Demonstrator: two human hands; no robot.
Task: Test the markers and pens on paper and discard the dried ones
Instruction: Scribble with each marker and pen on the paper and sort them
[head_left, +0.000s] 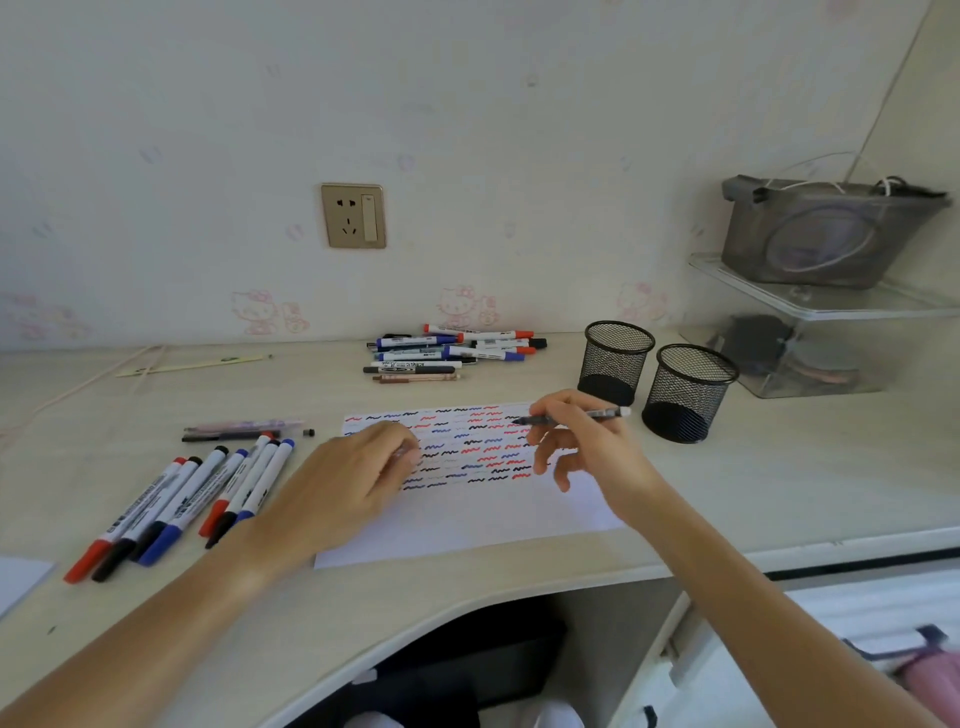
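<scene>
Right hand (582, 441) pinches a pen (571, 417), tip on the paper (467, 519). Left hand (358, 478) rests on the paper, fingers loosely curled, maybe holding something small, can't tell.

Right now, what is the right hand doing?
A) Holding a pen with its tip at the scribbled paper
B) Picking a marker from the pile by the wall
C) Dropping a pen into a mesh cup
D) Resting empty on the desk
A: the right hand grips a pen whose tip meets the paper among the squiggles, short of both mesh cups.
</scene>
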